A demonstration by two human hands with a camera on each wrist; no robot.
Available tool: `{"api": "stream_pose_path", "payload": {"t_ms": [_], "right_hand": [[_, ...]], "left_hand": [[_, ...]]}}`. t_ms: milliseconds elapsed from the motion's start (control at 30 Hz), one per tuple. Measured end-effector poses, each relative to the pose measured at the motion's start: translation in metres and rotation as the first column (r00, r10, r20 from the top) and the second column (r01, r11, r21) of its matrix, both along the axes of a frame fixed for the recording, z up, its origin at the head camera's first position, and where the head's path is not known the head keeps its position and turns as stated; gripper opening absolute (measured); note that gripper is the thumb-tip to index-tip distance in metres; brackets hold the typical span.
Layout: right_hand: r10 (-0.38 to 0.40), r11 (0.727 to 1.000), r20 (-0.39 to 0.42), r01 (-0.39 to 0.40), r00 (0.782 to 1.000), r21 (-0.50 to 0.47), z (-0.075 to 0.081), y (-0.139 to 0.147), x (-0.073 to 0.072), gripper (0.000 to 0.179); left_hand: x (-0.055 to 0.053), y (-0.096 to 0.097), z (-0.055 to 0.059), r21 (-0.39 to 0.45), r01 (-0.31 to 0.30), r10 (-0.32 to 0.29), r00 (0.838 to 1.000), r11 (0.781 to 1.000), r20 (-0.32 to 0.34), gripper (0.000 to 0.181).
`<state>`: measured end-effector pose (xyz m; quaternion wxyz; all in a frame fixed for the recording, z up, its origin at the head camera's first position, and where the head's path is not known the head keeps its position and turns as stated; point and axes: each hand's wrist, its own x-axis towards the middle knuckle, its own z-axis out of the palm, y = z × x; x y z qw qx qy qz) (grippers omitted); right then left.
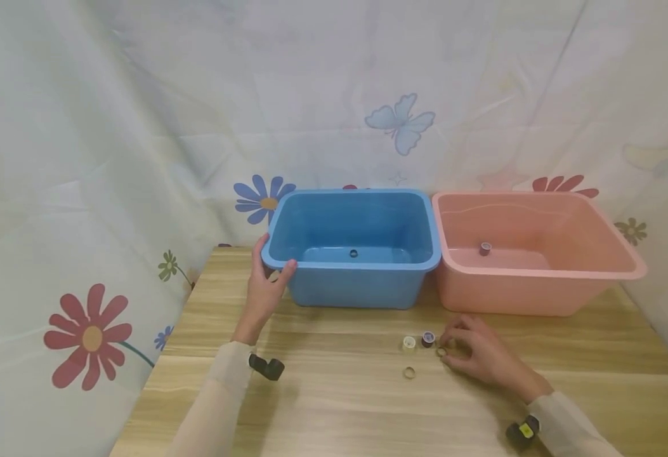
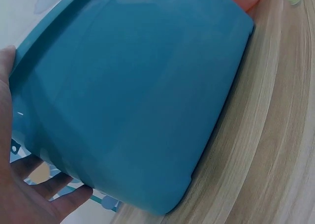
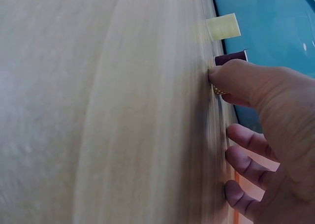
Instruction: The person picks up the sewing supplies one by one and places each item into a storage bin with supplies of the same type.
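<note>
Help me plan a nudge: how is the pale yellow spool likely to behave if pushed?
Standing on its flat end, the pale yellow spool probably slides under a low push. A higher push might tip it; its round side suggests it could then roll. Being small, it is likely light.

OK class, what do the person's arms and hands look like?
The left sleeve and right sleeve are pale cream. The left wrist device and right wrist device are small and black, the right one with a yellow patch. The left hand and right hand are ungloved.
</note>
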<state>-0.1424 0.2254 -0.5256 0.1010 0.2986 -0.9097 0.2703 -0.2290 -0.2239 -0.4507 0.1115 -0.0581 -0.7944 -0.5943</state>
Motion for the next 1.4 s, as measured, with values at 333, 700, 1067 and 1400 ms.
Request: {"api": "stream_pose_path", "payload": {"t_ms": [333, 700, 1067, 1400], "right_hand": [[-0.008, 1.000, 0.047, 0.008, 0.999, -0.001, 0.011, 0.007, -0.004, 0.028], [0.020, 0.997, -0.048, -0.017, 0.999, 0.075, 0.049, 0.014, -0.012, 0.025], [0.096, 0.992, -0.067, -0.089, 0.993, 0.089, 0.084, 0.011, -0.013, 0.026], [0.172, 0.984, -0.069, -0.169, 0.983, 0.050, 0.121, 0.009, -0.022, 0.030]], "left_hand": [[-0.001, 0.001, -0.003, -0.007, -0.021, 0.021, 0.999, 1.000, -0.029, 0.082], [0.000, 0.000, -0.005, -0.021, -0.041, 0.041, 0.999, 0.999, -0.003, 0.084], [-0.002, 0.001, -0.008, -0.007, -0.034, 0.034, 0.999, 0.999, -0.018, 0.081], [-0.003, 0.001, -0.015, 0.003, -0.052, 0.052, 0.998, 0.999, -0.029, 0.080]]}}
